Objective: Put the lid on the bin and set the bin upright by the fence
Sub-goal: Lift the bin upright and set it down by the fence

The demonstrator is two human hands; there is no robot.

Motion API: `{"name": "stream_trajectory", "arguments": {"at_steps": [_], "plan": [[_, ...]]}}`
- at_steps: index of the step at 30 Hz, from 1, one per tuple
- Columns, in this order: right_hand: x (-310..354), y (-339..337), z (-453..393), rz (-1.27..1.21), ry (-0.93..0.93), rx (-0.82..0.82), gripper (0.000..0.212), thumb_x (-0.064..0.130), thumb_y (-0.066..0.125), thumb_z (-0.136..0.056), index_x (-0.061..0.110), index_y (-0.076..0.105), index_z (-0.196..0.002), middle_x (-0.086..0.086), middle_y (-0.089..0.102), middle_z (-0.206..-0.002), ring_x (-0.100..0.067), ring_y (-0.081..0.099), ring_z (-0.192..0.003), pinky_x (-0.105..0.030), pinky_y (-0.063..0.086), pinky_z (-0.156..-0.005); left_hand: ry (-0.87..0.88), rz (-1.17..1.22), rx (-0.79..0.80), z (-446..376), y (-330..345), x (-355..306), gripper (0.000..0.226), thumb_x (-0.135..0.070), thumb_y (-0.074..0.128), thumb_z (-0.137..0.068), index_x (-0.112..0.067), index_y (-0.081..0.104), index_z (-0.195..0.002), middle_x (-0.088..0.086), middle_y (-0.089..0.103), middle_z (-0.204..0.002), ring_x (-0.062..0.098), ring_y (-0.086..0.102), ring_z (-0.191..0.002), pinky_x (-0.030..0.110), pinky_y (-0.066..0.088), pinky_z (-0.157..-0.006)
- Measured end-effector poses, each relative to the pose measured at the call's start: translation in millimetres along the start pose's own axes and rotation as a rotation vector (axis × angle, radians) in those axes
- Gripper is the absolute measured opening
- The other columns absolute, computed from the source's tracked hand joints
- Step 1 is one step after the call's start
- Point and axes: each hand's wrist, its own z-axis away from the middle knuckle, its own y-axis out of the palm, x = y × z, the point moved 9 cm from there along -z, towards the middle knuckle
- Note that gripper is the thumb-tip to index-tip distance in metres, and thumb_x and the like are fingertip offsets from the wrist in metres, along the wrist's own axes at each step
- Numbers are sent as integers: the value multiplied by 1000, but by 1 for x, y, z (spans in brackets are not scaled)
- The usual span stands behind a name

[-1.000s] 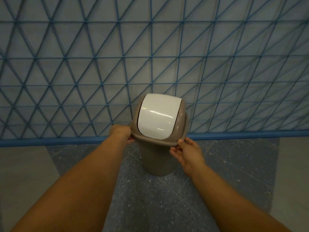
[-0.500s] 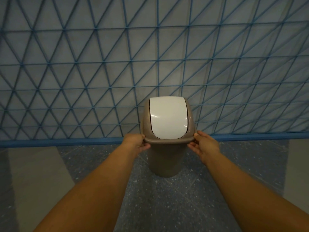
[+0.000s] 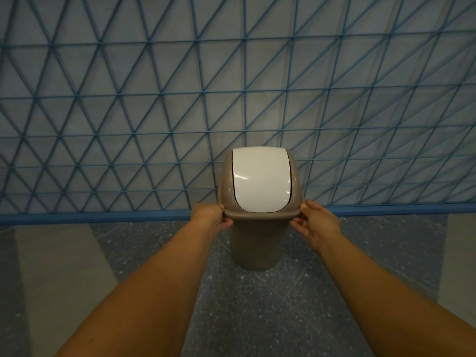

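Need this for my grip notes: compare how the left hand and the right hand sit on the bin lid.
The left hand shows mostly its back, fingers curled under the lid rim; the right hand is turned more open, its fingers spread below the rim. The left hand looks more tightly curled, the right hand looser. Both pinch the rim at matching height on opposite sides of the upright bin.

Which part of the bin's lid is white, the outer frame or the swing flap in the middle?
The swing flap is white and glossy. The lid frame around it is taupe, the same as the bin body, and both hands hold that frame's rim.
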Motion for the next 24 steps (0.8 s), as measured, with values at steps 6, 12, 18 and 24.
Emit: {"name": "stream_trajectory", "arguments": {"at_steps": [6,12,18,24], "plan": [[3,0,0,26,-7,4,40,8,54,-92,12,51,-131,-18,62,-111,-26,60,-88,-38,53,-74,4,-4,-4,-2,1,-1,28,-5,49,-94,7,57,-118,13,56,-72,19,55,-62,34,50,-71],[16,-3,6,317,-146,-68,35,19,51,-93,17,53,-128,-16,63,-115,-29,61,-98,-41,53,-79,13,23,3,4,1,1,28,-6,51,-93,4,60,-118,22,67,-103,27,64,-85,36,52,-77],[42,6,17,703,-307,4,43,19,47,-94,13,48,-136,-13,53,-139,-29,51,-122,-40,39,-103,14,-45,47,17,2,0,27,-3,51,-90,2,62,-114,19,66,-106,25,62,-87,37,53,-89],[51,39,42,1038,-399,231,44,19,49,-92,12,47,-135,-14,57,-130,-23,54,-105,-31,41,-88,281,-739,176,42,12,-29,48,-19,50,-92,-9,48,-139,15,54,-140,31,52,-126,37,42,-104]]}}
